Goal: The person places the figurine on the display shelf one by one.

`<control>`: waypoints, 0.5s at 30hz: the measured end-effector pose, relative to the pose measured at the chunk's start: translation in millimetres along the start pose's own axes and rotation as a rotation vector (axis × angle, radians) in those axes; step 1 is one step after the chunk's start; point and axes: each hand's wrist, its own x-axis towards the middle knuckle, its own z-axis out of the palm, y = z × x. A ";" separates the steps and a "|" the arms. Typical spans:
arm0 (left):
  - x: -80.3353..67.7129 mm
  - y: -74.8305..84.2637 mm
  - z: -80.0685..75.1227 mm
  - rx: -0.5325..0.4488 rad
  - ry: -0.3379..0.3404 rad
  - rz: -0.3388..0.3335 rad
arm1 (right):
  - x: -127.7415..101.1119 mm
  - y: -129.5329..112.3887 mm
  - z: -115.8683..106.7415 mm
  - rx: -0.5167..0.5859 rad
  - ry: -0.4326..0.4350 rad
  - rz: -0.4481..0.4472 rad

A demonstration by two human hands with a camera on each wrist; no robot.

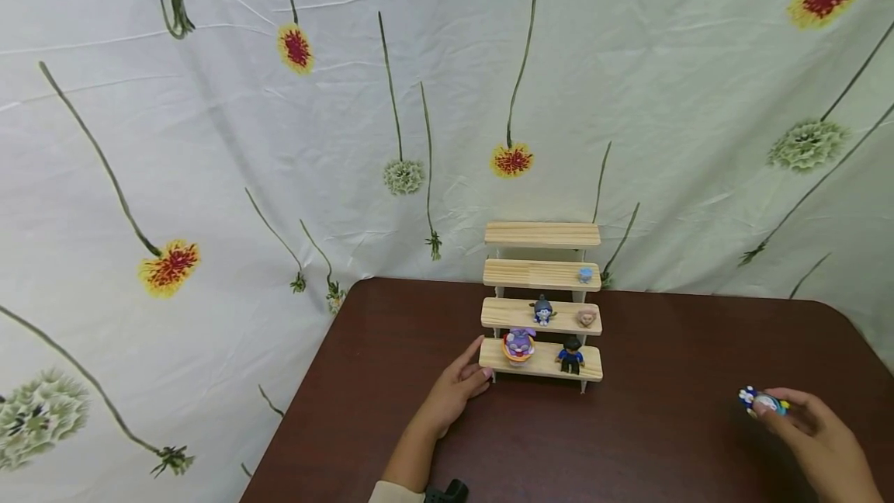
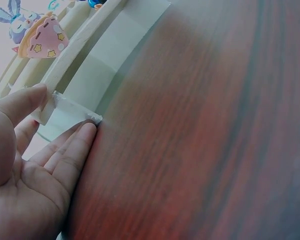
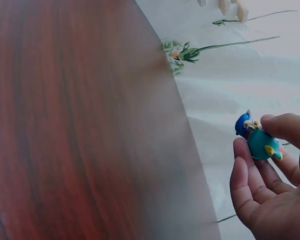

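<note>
A stepped wooden display stand (image 1: 541, 359) rests on the table. My left hand (image 1: 450, 394) grips the left end of its lowest step; the left wrist view shows the thumb on the plank and fingers by the white leg (image 2: 75, 106). On that step sit a purple rabbit figurine (image 1: 519, 343) in a rounded pink-and-orange base and a toy figure (image 1: 570, 355) with black hair and blue top. Off to the right, above the table, my right hand (image 1: 824, 437) pinches a small blue-and-teal figurine (image 3: 262, 142) with yellow parts between thumb and fingers.
Higher steps carry a dark-haired figurine (image 1: 542, 310), a pinkish face-like figurine (image 1: 586, 318) and a small blue figure (image 1: 585, 275). The dark brown table (image 1: 649, 410) ends at a white flower-printed cloth (image 1: 461, 99) hanging behind the stand.
</note>
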 end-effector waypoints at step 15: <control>-0.1 -0.2 -0.9 0.003 -0.001 0.000 | 0.2 -13.4 6.3 0.015 0.031 -0.120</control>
